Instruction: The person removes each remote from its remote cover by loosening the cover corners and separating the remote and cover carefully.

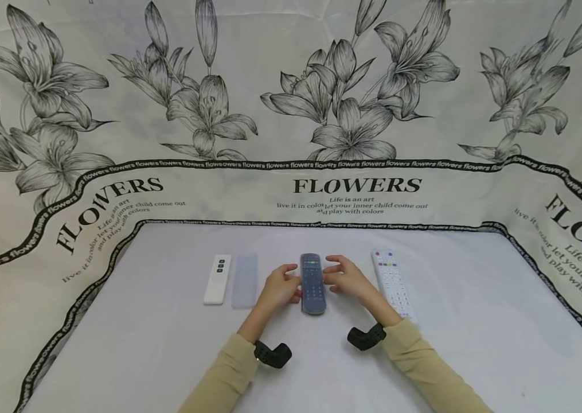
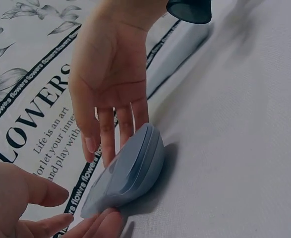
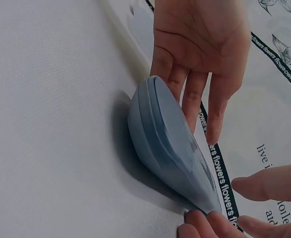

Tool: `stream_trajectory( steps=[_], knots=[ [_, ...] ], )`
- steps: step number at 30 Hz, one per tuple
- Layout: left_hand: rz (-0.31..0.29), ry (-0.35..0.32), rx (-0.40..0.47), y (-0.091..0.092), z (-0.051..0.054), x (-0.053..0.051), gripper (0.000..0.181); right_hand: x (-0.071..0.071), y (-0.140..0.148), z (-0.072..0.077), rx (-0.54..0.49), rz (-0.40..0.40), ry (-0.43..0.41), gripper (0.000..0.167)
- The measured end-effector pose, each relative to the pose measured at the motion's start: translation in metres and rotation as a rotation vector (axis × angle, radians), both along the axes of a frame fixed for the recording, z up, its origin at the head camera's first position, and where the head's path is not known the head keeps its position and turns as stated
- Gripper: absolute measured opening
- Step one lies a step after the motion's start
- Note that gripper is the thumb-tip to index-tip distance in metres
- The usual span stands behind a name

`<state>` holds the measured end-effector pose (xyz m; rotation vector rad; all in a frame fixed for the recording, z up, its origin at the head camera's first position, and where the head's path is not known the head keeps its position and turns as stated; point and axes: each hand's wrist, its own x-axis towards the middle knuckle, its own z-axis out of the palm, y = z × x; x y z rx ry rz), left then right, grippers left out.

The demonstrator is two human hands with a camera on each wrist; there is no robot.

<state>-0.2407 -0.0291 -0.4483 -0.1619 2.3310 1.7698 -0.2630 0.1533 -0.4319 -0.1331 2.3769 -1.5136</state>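
Note:
A dark blue-grey remote (image 1: 313,284) lies upright between the two hands on the white table, also seen from its end in the left wrist view (image 2: 135,166) and the right wrist view (image 3: 160,144). My left hand (image 1: 278,287) is at its left side, fingers loosely bent, fingertips at its edge. On its other side is my right hand (image 1: 348,279), fingers relaxed and spread, fingertips close to or touching the edge. Neither hand wraps round the remote.
Left of the hands lie a white remote (image 1: 217,280) with dark buttons and a translucent pale sleeve (image 1: 245,281). A white remote with many buttons (image 1: 391,280) lies at the right, partly behind the right forearm. Flower-printed cloth (image 1: 358,195) stands behind the table.

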Motion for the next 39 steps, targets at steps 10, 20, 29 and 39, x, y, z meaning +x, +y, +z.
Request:
stream_trajectory(
  steps=[10, 20, 29, 39],
  knots=[
    [-0.025, 0.019, -0.003, 0.004, -0.008, 0.006, 0.047, 0.002, -0.001, -0.003, -0.018, 0.024, -0.052, 0.055],
    [0.002, 0.081, 0.021, 0.005, -0.006, 0.008, 0.047, 0.002, -0.004, -0.008, -0.037, 0.017, -0.048, 0.052],
    [-0.045, 0.014, 0.113, 0.000, -0.007, 0.003, 0.042, 0.002, -0.002, -0.012, -0.106, -0.007, -0.038, 0.042],
    [-0.062, 0.070, 0.172, -0.004, -0.008, -0.002, 0.040, 0.000, 0.001, -0.016, -0.129, -0.001, 0.078, 0.044]
  ],
)
